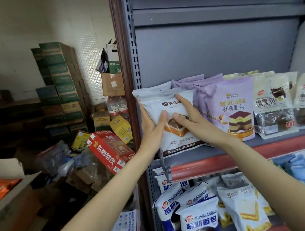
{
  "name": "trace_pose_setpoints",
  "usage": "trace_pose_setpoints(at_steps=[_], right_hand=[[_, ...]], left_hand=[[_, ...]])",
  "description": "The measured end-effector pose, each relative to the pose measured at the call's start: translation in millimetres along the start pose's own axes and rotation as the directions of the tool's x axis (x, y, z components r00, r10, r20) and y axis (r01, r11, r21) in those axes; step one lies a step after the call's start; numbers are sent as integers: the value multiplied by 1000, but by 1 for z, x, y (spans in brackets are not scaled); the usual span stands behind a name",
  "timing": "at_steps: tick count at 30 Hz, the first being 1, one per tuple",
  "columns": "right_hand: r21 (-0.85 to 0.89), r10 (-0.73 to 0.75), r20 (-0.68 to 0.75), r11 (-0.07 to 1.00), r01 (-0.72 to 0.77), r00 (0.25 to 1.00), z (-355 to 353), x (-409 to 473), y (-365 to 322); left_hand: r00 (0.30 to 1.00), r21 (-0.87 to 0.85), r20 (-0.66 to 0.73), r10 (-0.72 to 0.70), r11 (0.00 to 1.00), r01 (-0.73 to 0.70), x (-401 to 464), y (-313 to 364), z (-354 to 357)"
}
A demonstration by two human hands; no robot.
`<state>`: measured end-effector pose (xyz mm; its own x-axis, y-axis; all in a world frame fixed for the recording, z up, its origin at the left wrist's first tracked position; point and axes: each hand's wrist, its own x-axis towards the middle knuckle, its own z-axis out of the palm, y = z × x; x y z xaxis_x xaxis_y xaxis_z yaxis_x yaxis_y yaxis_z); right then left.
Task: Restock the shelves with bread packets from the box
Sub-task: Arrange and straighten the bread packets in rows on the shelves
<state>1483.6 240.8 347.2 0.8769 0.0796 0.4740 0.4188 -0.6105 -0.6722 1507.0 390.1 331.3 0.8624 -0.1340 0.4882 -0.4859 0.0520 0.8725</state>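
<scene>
1. A stack of green cartons stands against the white wall.
2. A red carton lies tilted on the floor clutter (yellow cartons just behind it).
3. Water bottles stand beneath a brown carton.

We could not see the fingers of our left hand, tucked behind the white MOLAFEI bread packet. The brown cardboard box of orange packets was cut by the left edge, its labels blurred.
</scene>
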Motion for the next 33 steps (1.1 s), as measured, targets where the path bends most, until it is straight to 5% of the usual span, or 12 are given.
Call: trace_pose_setpoints(at_steps=[11,14,17,21,26,33], right_hand=[[39,-17,-84,999,21,996,3,-7,6],[12,-17,-104,1000,19,994,5,-9,5],[-77,-44,-97,996,36,994,9,-14,5],[-135,-56,-103,990,42,993,8,-14,5],[-128,-59,-100,991,46,993,9,-15,3],[-83,-35,-89,996,27,995,12,-17,-4]], left_hand=[[998,34,59,8,999,-10,13,2,0],[995,-17,-74,72,997,-73,24,14,-24],[985,170,-79,150,976,-135,59,23,-58],[980,646,175,98,740,-189,117,35,-78],[912,836,399,-93,447,-320,146,38,-72],[893,640,447,41,682,-352,147,2,-89]])
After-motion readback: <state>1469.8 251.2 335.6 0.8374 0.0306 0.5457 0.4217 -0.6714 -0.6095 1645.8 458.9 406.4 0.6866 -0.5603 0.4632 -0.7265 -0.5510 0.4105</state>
